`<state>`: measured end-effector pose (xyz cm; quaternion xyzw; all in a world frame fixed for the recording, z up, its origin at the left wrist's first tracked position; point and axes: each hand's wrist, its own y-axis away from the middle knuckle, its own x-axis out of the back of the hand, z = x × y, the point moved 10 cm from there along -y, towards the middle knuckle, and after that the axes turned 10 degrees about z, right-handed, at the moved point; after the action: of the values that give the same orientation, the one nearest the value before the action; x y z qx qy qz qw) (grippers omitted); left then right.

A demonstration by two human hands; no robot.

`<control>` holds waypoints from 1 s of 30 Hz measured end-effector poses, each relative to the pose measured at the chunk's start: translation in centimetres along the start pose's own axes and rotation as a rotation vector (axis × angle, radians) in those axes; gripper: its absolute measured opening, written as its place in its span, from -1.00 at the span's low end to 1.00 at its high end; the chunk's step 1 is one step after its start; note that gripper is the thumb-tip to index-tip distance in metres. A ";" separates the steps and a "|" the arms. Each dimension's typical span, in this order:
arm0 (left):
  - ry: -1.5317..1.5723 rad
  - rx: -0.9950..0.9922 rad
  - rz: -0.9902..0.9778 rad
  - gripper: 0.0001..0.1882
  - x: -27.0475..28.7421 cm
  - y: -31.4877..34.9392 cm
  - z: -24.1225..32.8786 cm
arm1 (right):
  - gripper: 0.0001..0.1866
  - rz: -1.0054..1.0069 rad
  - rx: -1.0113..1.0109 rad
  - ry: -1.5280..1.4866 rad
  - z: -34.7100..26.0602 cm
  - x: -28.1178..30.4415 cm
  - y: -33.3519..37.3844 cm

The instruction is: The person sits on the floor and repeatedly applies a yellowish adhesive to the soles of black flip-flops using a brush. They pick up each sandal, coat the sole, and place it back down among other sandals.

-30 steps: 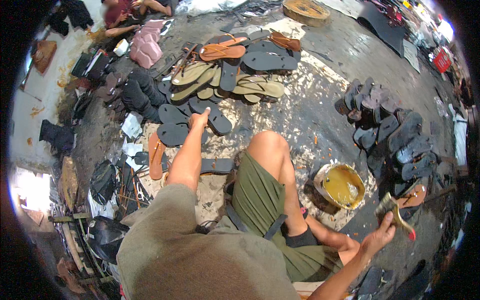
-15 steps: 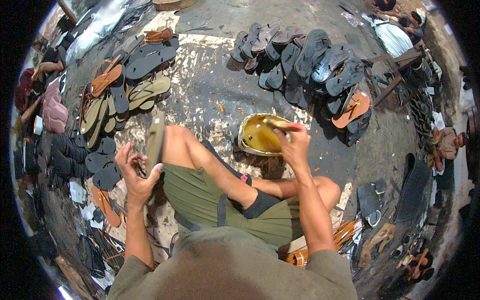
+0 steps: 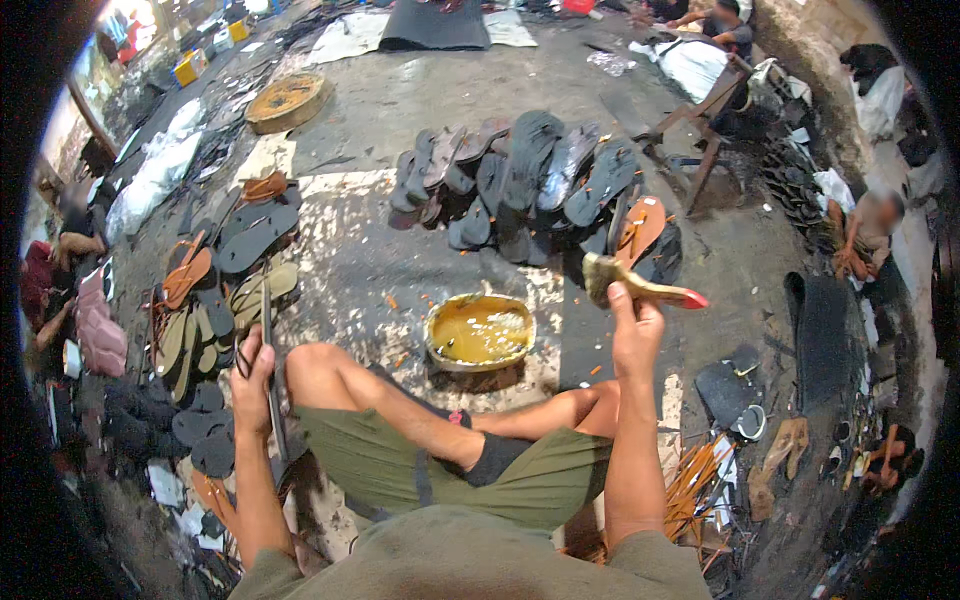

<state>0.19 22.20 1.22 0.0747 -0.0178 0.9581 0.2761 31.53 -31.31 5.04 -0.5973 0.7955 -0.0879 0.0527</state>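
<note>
My left hand is closed round a sandal held upright and seen edge-on, left of my bent knee. A thin dark strap stands out from it beside my fingers. In my right hand is a brush, its bristles caked with yellowish stuff and its handle tipped red. The brush lies across my fingers, raised over the floor to the right. Between the hands, beyond my crossed legs, stands an oval tub with a crusted rim and amber, glue-like liquid inside. The brush is apart from the tub.
Dark sandals stand in a row beyond the tub, with an orange sandal at its right end. Olive sandals lie at left. Orange strips lie by my right elbow. A round wooden block sits farther off; people work at both sides.
The brush has moved from over the tub up and to the right. My left hand's spread fingers have closed round the sandal, now turned edge-on. The view has tilted farther ahead.
</note>
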 end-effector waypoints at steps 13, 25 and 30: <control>0.978 0.483 -0.473 -0.32 -19.2 15.2 4.4 | -0.71 -0.402 0.347 -0.054 -10.0 -16.5 15.6; 1.262 0.640 -0.688 -0.19 -20.4 18.3 3.1 | -0.73 -0.476 0.247 0.022 -8.7 -15.5 12.8; 0.946 0.676 -0.553 -0.15 -17.1 23.5 0.4 | -0.69 -0.358 -0.013 -0.035 -4.2 -10.7 10.1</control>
<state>2.01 -6.72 -0.81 -0.2710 0.4285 0.7336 0.4524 24.27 -18.00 6.83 -0.7310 0.6760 -0.0804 0.0461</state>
